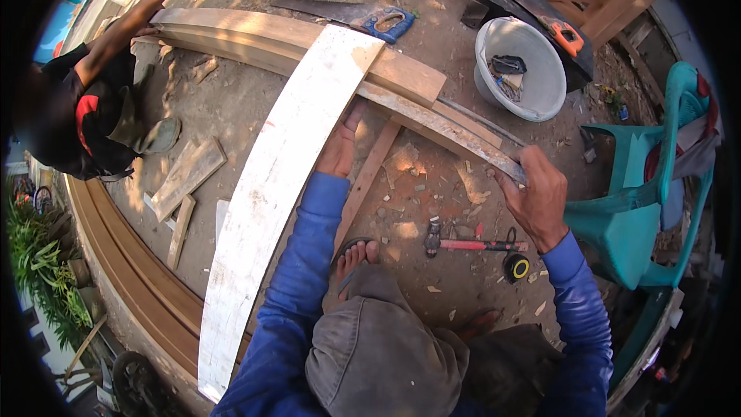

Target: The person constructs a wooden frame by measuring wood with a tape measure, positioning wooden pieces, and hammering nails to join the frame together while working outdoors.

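A long plank with a white painted face [285, 177] runs from the stacked timber down past my left side. My left hand [337, 148] holds this plank by its right edge from beneath, its fingers partly hidden under the wood. A narrow wooden board [444, 125] with worn white paint on its edge slants from the plank's upper end to the right. My right hand [539, 199] is closed around its near right end. Both pieces meet over thick wooden beams [239, 27] that lie across the work area.
A handsaw [390, 25] rests beyond the beams, near a pale bucket [540, 81]. On the ground lie a hammer [478, 245] and a tape measure [516, 266]. A green plastic chair [629, 239] stands right. Another person [96, 112] sits at the left, by long brown timbers [131, 262].
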### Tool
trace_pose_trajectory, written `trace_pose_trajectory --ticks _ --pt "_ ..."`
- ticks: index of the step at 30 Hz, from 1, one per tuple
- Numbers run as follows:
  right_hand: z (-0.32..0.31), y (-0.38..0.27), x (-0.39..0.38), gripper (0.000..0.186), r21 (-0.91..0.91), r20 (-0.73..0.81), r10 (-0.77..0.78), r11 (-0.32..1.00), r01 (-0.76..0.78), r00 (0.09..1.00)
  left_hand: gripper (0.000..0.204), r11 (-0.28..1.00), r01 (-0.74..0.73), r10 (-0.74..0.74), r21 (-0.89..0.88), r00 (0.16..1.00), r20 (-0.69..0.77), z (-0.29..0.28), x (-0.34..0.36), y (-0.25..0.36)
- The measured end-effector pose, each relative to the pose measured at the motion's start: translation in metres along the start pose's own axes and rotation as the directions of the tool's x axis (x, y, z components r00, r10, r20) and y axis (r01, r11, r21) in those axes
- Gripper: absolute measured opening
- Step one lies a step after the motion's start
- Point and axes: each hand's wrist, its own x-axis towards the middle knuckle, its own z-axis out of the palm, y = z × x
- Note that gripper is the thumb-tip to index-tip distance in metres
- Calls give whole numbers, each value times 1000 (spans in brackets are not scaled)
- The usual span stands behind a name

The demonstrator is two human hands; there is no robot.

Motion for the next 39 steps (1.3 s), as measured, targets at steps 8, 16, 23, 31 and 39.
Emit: trace_pose_trajectory --ticks 8,16,23,31,39 --pt "-1 14 10 36 -58 166 -29 998 39 986 43 994 80 -80 -79 997 5 -20 13 -4" --pt "-3 12 14 38 82 199 33 995 -50 980 47 1000 25 -26 -11 999 -23 8 4 11" --pt "-8 11 20 39 102 272 83 988 -115 959 45 998 54 -50 26 991 -121 2 5 3" --pt "-10 9 24 43 196 317 88 968 -156 944 43 993 3 3 118 999 -51 -10 13 -14" --pt "-8 -6 13 50 -109 96 65 993 -55 993 48 1000 -6 5 14 998 55 -24 9 -17"
